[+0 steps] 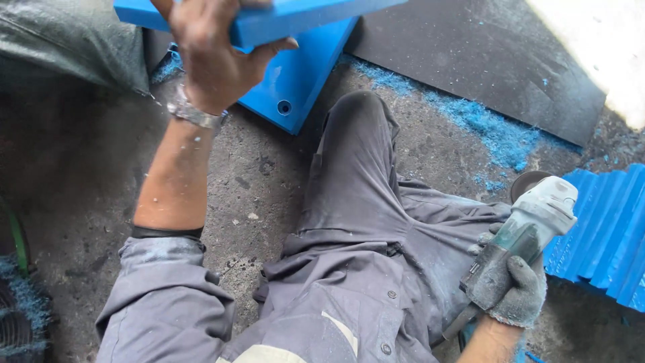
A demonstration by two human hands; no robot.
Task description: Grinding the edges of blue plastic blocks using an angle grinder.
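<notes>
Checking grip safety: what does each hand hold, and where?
Left hand grips a blue board by its edge; gloved right hand holds the angle grinder by its body.

Between the raised bare left hand (215,54) and the gloved right hand (517,289) the way is blocked by the person's bent grey-trousered leg (356,195), which crosses the middle of the rough concrete floor (87,202). Left of the leg the floor lies open, bounded above by a flat blue plastic slab (295,81) lying under the thick blue plastic board (295,17). On the right, the grey-green angle grinder (531,225) sits just beside a ribbed blue plastic panel (605,235), leaving little room; a dark rubber mat (470,60) and blue shavings (500,134) cover the floor beyond.
</notes>
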